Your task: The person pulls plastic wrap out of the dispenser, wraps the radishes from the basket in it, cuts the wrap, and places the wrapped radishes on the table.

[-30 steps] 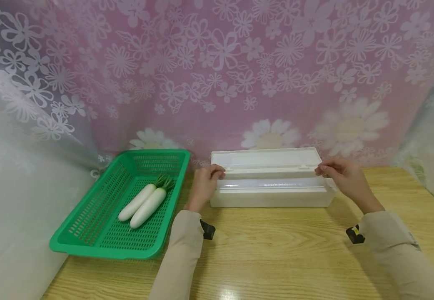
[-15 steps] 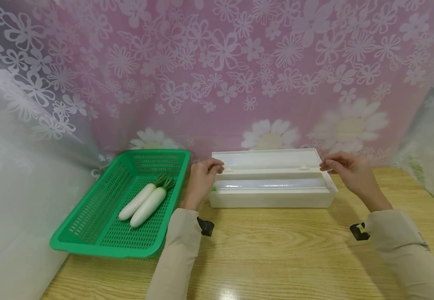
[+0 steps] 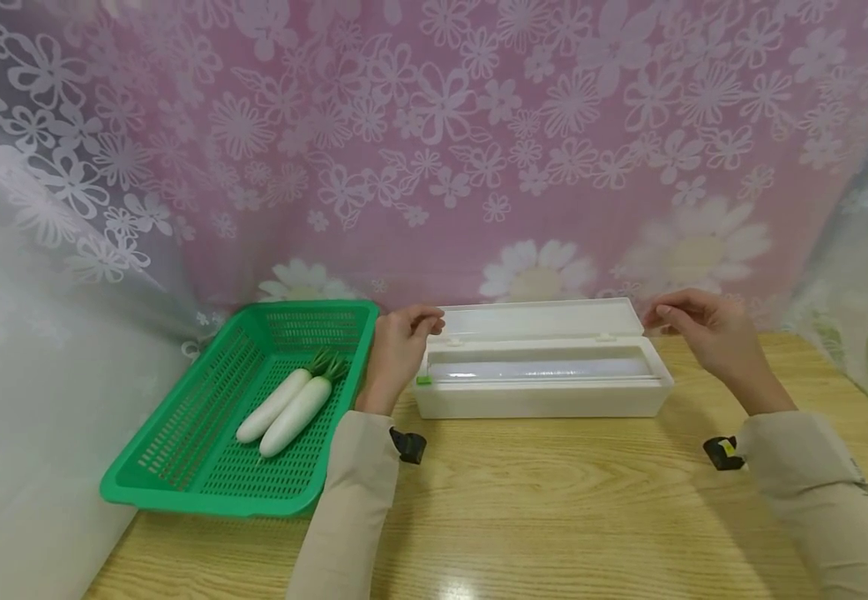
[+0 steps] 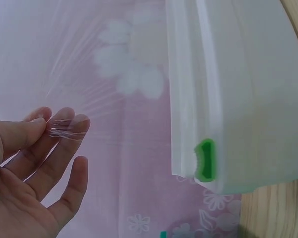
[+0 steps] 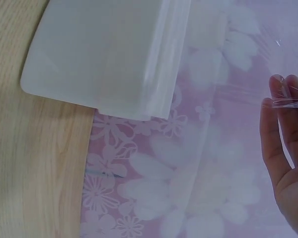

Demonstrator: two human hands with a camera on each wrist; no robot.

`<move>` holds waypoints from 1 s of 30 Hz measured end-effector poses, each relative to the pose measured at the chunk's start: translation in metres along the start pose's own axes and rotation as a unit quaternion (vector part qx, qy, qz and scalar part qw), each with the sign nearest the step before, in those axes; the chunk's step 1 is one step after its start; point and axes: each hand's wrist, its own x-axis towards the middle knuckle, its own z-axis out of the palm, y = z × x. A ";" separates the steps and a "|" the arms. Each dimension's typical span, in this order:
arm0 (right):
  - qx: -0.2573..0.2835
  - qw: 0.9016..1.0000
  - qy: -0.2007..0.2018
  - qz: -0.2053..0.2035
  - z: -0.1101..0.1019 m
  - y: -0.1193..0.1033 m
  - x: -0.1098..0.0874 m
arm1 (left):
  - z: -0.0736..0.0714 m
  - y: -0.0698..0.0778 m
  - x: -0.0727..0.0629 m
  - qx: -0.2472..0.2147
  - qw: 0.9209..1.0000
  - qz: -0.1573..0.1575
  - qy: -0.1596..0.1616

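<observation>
A white cling film dispenser box (image 3: 539,406) stands on the table with its lid (image 3: 546,318) raised at the back. Inside lies a roll of cling film (image 3: 546,368); a green slider (image 4: 205,160) sits at the box's left end. My left hand (image 3: 398,354) pinches one corner of the clear cling film (image 4: 64,130) between thumb and fingertips, above the box's left end. Beyond the right end, my right hand (image 3: 719,342) holds the opposite corner, its thumb mostly cut off in the right wrist view. The film is stretched between both hands and creased at the grips.
To the left stands a green plastic basket (image 3: 209,505), holding two white radishes (image 3: 272,406) with short green stems. The wooden table (image 3: 554,508) extends in front of the box. A pink flowered curtain (image 3: 441,167) hangs close behind.
Both hands have risen a little and moved slightly apart, drawing the cling film up from the box. More of the roll and the green slider now show in the head view.
</observation>
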 end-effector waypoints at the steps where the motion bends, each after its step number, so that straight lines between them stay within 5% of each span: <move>1: 0.001 1.000 0.000 -0.001 0.000 -0.001 0.001 | -0.001 0.001 0.000 0.002 1.000 0.001 0.001; 30: -0.035 0.997 0.050 -0.036 -0.014 -0.041 0.030 | -0.025 0.028 0.018 0.001 0.999 0.051 0.012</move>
